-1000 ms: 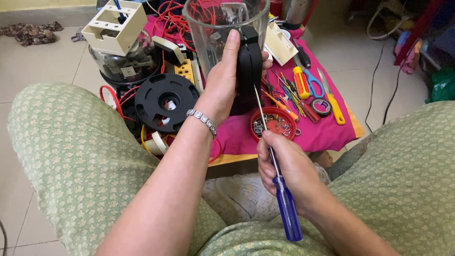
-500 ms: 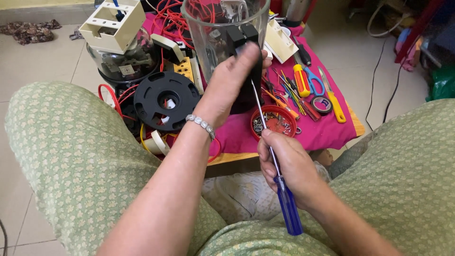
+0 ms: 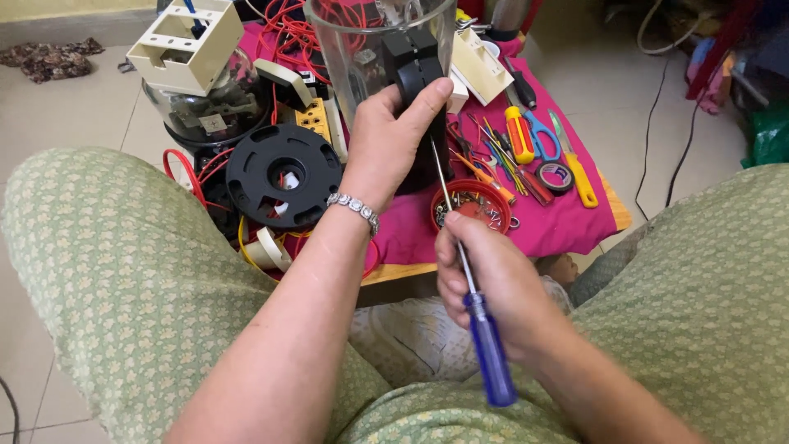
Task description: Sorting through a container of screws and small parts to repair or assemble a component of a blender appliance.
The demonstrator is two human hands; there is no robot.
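Note:
My left hand [image 3: 394, 136] grips the black handle [image 3: 415, 66] of a clear blender jar [image 3: 362, 37] held up over the low table. My right hand [image 3: 485, 279] holds a screwdriver with a blue handle [image 3: 491, 362]; its thin metal shaft [image 3: 444, 185] runs up to the lower part of the jar's black handle, just below my left thumb. A silver bracelet [image 3: 355, 207] sits on my left wrist. Both my knees, in green patterned cloth, frame the view.
A pink cloth [image 3: 567, 222] covers the low table. On it lie a black round disc [image 3: 283, 177], a red bowl of screws [image 3: 472, 205], scissors [image 3: 538, 131], a yellow-handled tool [image 3: 579, 177], tape roll [image 3: 556, 175], red wires and a cream box [image 3: 185, 41].
My left hand has shifted on the jar's handle, with the thumb now lying across its side. The screwdriver tip has moved up closer to the handle.

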